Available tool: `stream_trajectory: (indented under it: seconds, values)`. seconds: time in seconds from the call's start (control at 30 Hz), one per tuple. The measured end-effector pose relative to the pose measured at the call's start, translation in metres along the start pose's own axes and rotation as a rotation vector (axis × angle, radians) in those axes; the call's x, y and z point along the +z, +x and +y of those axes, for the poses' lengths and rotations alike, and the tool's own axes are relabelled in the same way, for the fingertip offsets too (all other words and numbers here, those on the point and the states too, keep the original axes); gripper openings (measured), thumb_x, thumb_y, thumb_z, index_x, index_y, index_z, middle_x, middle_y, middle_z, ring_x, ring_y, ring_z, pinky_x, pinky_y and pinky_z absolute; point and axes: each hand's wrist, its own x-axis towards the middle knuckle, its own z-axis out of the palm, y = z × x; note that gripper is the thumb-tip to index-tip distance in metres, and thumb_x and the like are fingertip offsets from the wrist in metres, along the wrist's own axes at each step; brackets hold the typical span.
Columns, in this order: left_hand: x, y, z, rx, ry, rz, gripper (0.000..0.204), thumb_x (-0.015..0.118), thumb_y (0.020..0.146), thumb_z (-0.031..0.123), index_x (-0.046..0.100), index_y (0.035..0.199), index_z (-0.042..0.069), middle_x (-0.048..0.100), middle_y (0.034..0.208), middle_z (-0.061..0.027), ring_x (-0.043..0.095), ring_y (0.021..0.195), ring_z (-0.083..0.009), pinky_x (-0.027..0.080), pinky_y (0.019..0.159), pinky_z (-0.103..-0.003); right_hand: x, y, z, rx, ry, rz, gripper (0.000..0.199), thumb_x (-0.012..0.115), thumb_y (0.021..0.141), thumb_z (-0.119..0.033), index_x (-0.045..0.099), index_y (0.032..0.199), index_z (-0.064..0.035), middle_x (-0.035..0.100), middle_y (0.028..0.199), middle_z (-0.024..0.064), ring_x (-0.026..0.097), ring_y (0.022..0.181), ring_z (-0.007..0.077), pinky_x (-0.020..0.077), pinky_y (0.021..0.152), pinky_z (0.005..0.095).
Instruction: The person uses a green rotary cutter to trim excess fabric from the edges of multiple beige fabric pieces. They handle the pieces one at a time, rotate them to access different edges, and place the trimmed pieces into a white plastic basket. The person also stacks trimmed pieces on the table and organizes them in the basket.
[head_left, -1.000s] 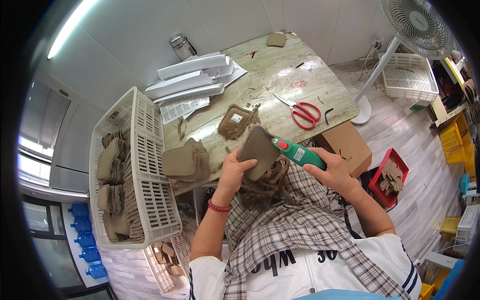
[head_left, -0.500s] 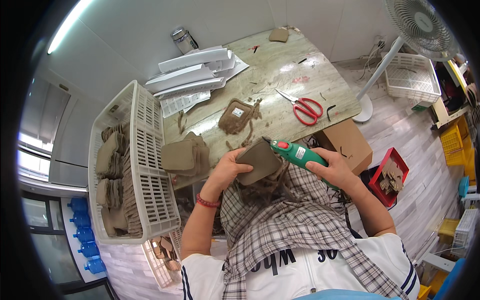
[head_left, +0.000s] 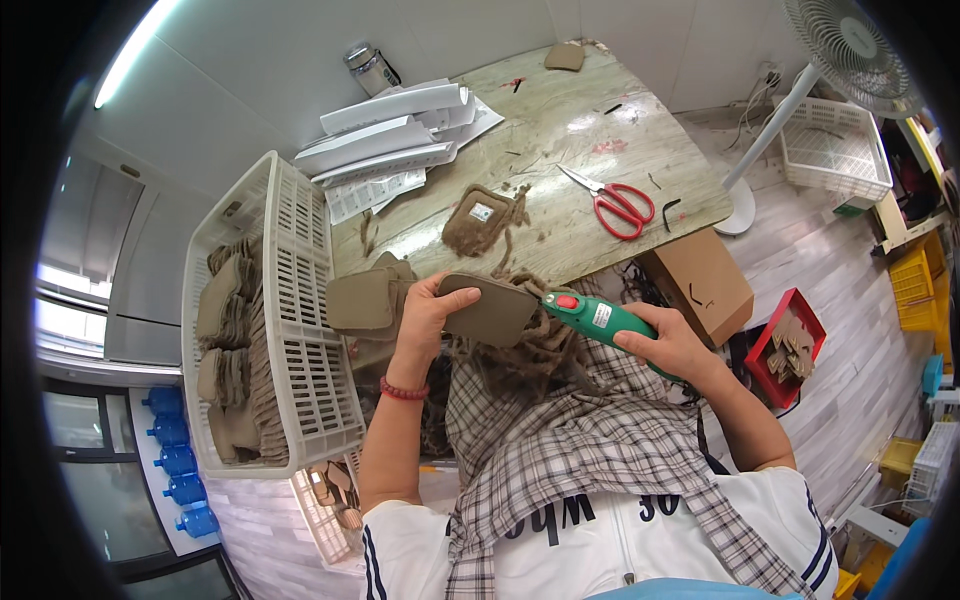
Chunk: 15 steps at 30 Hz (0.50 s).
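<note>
My left hand (head_left: 424,318) pinches a flat brown fabric pad (head_left: 492,314) with rounded corners, thumb on top and fingers beneath. Over my lap, my right hand (head_left: 668,346) is wrapped round a green handheld electric cutter (head_left: 588,315) with a red button. Its dark tip meets the pad's right end; whether it touches the edge cannot be made out. Shaggy brown offcuts (head_left: 525,368) hang below the pad onto my checked apron (head_left: 580,440). Left of my left hand lies a small stack of similar pads (head_left: 358,303). Beyond, a fuzzy-edged brown piece (head_left: 465,238) bears a white label.
Red-handled scissors (head_left: 622,212) and papers (head_left: 400,145) lie on the table (head_left: 545,130). A white slatted crate (head_left: 318,345) full of pads stands at left. On the right are a cardboard box (head_left: 705,285), a red tray (head_left: 818,325) and a standing fan (head_left: 738,208).
My left hand has shifted left with the pad and turned it. The cutter's tip has gone from the pad's upper edge to its right end. The view has shifted slightly.
</note>
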Motion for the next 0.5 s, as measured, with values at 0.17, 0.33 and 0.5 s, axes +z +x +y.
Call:
stream_trajectory:
  seconds: [0.17,0.33,0.5]
  values:
    - [0.003,0.0,0.0,-0.031,0.045,-0.019,0.018,0.074,0.08,0.004,0.07,0.097,-0.002,0.072,0.086,-0.0069,0.067,0.073,-0.012,0.054,0.067,-0.025,0.003,-0.001,-0.003,-0.113,-0.154,0.03,0.043,0.072,0.086,-0.03,0.062,0.115,-0.0001,0.066,0.079,0.008,0.061,0.068,0.0132,0.0507,0.066,0.0291]
    - [0.01,0.0,-0.002,-0.071,0.069,-0.077,0.018,0.073,0.08,0.003,0.07,0.097,-0.003,0.072,0.087,-0.0071,0.067,0.073,-0.0118,0.055,0.067,-0.026,0.007,0.0,-0.004,-0.183,-0.218,0.05,0.042,0.072,0.085,-0.03,0.062,0.113,-0.0001,0.067,0.082,0.0116,0.065,0.072,0.016,0.0514,0.068,0.0301]
    - [0.016,-0.001,-0.002,-0.118,0.114,-0.135,0.021,0.074,0.079,0.001,0.07,0.099,-0.004,0.071,0.087,-0.0072,0.066,0.073,-0.012,0.055,0.068,-0.026,0.011,0.003,-0.007,-0.123,-0.18,0.025,0.043,0.072,0.085,-0.03,0.062,0.114,-0.0002,0.068,0.083,0.0118,0.066,0.073,0.0168,0.0516,0.069,0.0302]
